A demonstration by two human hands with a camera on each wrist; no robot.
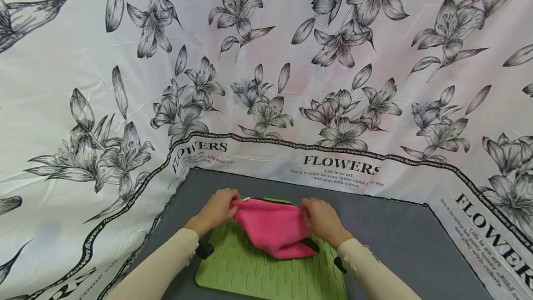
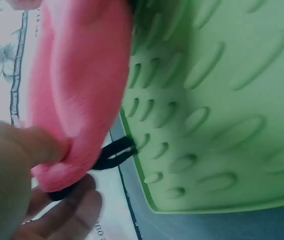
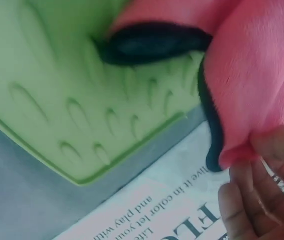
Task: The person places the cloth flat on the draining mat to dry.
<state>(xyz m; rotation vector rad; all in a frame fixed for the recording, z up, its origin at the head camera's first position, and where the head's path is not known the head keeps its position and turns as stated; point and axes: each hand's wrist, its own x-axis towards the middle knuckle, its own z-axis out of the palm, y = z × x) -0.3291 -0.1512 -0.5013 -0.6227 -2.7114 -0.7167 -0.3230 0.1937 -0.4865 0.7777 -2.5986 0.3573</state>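
A soft pink cloth (image 1: 272, 226) with black edging hangs in folds between both hands, over a green ribbed mat (image 1: 270, 279). My left hand (image 1: 218, 208) pinches its upper left corner, close to a small white tag (image 1: 245, 198). At the upper right corner, my right hand (image 1: 322, 219) grips the fabric. In the left wrist view, thumb and fingers close on the cloth's end, and a black loop (image 2: 116, 154) sticks out beside it. The right wrist view shows the black edging (image 3: 211, 115) running down to the pinched corner, with another black-edged fold hanging nearby.
The mat lies on a dark grey tabletop (image 1: 395, 244) and has a raised rim. White fabric (image 1: 266, 105) with black flower drawings and lettering surrounds the table at the back and sides. Black wrist straps (image 1: 204, 249) show below the hands.
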